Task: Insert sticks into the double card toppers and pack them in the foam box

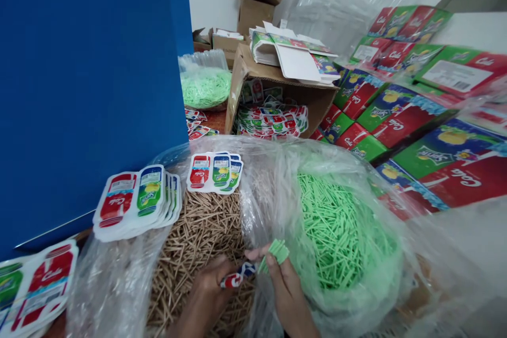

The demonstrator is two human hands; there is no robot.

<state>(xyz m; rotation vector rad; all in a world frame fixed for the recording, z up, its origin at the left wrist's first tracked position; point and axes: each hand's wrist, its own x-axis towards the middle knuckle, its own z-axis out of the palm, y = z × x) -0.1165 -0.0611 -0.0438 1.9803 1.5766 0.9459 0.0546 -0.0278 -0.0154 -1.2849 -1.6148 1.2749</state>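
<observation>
Down low, the right hand (287,293) has its fingers pinched on a bundle of green sticks (278,250). The bundle slants down-left toward the printed sleeve (237,277), gripped just beside it by the left hand (206,298).

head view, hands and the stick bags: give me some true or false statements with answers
1. The right hand pinches a bunch of green sticks. True.
2. The left hand holds scissors. False: it holds a folded printed card.
3. The brown sticks lie in a cardboard box. False: they sit in a clear plastic bag.
4. A card stack rests on the plastic over the brown sticks. True.
5. The board on the left is red. False: it is a blue board.
</observation>
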